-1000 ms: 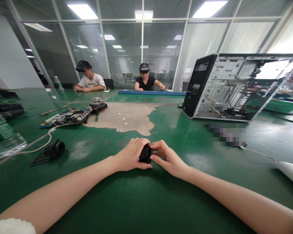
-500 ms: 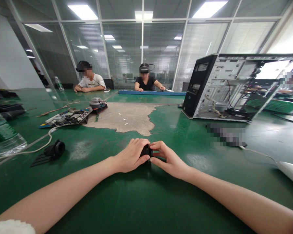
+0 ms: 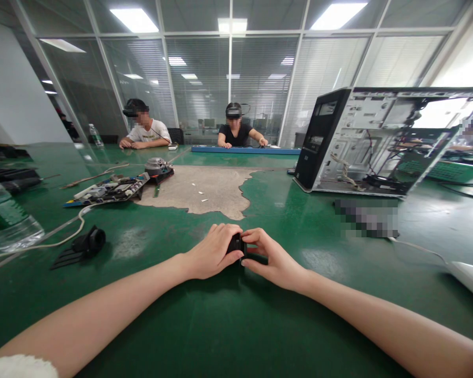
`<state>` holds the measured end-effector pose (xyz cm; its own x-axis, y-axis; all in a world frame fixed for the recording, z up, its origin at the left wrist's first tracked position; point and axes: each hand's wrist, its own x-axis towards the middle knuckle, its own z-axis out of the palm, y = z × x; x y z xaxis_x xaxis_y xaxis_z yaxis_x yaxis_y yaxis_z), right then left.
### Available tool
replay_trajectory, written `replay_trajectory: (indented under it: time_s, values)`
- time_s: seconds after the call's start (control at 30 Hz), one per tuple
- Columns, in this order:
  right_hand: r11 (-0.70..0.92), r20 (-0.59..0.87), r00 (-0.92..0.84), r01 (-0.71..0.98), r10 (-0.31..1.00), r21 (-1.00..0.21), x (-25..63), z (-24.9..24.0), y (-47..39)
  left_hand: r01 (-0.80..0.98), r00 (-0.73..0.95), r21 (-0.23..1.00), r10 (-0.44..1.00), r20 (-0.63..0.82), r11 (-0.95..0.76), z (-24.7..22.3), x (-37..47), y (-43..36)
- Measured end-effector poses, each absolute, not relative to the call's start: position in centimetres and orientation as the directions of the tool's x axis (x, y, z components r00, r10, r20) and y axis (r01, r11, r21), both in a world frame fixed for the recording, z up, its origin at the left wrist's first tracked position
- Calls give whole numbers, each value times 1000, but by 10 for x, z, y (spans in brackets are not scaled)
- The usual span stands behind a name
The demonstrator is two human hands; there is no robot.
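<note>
Low over the middle of the table, both hands grip one small black part [image 3: 236,243]. Its kind cannot be made out because fingers cover much of it. My left hand [image 3: 211,253] wraps it from the left, thumb along the near side. From the right, my right hand [image 3: 276,261] pinches its edge between thumb and fingertips, leaving a gap inside the curled fingers. To the left on the green table [image 3: 236,325] lies a black plastic piece [image 3: 89,240] with a round ring and flat slats.
An open computer case [image 3: 331,142] stands at the right, with a pixelated dark object [image 3: 364,216] and cable before it. A circuit board [image 3: 106,190], a fan-like part [image 3: 157,166] and a water bottle [image 3: 8,218] are at left. Two people sit across, by a blue bar [image 3: 244,150].
My right thumb has slid slightly down the near edge of the black part. My left hand holds the same position.
</note>
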<state>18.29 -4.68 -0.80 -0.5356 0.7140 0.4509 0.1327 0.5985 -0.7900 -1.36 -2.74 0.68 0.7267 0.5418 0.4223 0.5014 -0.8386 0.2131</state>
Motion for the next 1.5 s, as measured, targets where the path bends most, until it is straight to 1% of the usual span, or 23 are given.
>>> replay_trajectory:
  time_s: [0.1,0.3,0.47,0.57,0.87,1.07,1.23,1.33,1.5]
  values:
    - [566,428,-526,128,735,-814,182,-7,-46,503,729,212,543,417,-838,8,-14,-28]
    - [571,422,-516,168,745,-803,181,-6,-49,507,731,218,550,405,-834,8,-13,-27]
    - [651,496,-512,175,701,-739,180,-7,-51,488,734,233,540,412,-841,8,-14,-26]
    - [657,504,-508,178,699,-732,180,-8,-50,480,739,241,537,407,-843,7,-14,-25]
    - [572,449,-448,187,773,-799,179,-9,-50,537,707,218,576,411,-815,6,-11,-25]
    - [447,363,-428,111,828,-888,178,-7,-51,544,694,232,588,415,-806,4,-10,-23]
    - [310,264,-467,22,844,-951,178,-4,-51,550,686,230,592,424,-803,3,-10,-23]
    - [295,258,-461,8,849,-955,178,-3,-50,552,683,230,593,426,-801,2,-10,-23]
    - [305,258,-407,56,876,-951,176,-2,-51,566,666,240,609,430,-789,2,-9,-23]
